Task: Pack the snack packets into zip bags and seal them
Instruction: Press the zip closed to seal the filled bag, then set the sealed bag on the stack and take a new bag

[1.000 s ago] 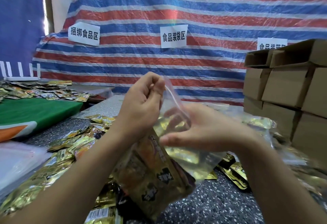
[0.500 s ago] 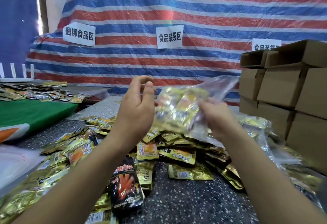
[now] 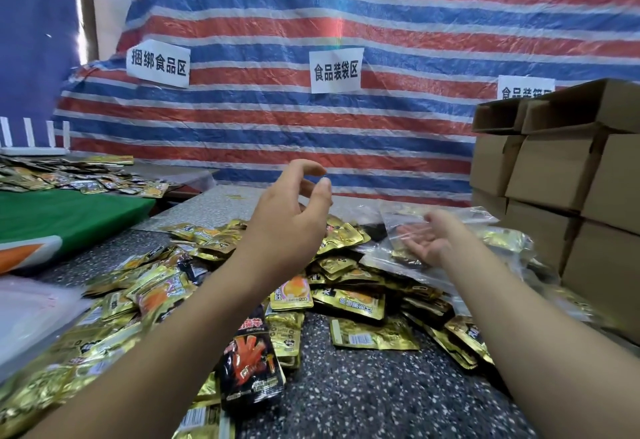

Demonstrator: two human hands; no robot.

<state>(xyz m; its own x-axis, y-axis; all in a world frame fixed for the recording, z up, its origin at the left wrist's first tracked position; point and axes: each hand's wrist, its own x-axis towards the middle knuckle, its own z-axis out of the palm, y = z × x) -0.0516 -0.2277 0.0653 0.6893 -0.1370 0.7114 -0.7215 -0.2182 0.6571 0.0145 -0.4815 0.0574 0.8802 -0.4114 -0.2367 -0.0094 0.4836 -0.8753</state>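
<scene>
Head view: my left hand (image 3: 287,220) hovers with fingers loosely curled, holding nothing; my right hand (image 3: 427,241) lies spread, palm up, against a filled zip bag (image 3: 408,224) atop the packets (image 3: 346,300) heaped on the table (image 3: 363,397).

The scene is bright and evenly lit, with soft, faint shadows on the speckled table (image 3: 363,400). A blown-out strip of daylight (image 3: 77,5) glares at eleven o'clock. The gold packets (image 3: 356,303) throw small glints. The right hand (image 3: 427,243) and the clear bags (image 3: 446,224) at three o'clock are smeared by motion. Wide-angle bending curves the boxes (image 3: 554,168) and stretches the forearms at the lower edge.
</scene>
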